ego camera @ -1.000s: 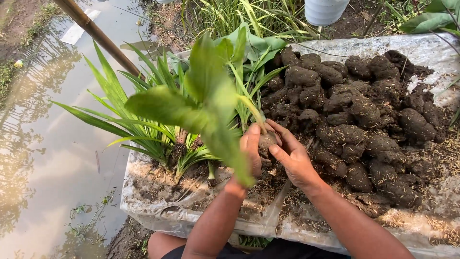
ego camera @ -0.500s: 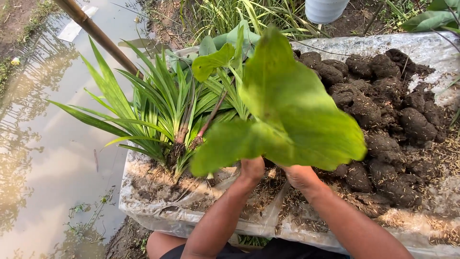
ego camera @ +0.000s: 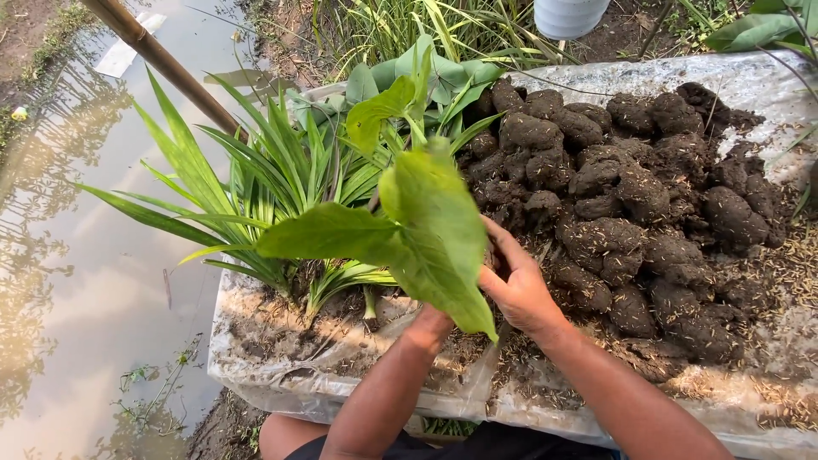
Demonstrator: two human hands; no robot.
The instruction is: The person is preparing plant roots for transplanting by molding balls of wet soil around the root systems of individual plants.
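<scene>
Plant (ego camera: 417,230): broad-leaved seedling at centre frame, held over the sheet's near edge.
Surface: plastic sheet (ego camera: 750,81) outdoors, muddy water (ego camera: 94,281) at left.
Soil balls (ego camera: 630,196): heaped at right of centre.
Seedlings (ego camera: 256,187): narrow-leaved, bunched at left centre.
Pole (ego camera: 162,60): bamboo, upper left.
Container (ego camera: 567,15): white, top edge.
Right hand (ego camera: 515,285): fingers curled around the plant's base.
Left hand (ego camera: 434,319): mostly hidden by leaves; grip unclear.
</scene>
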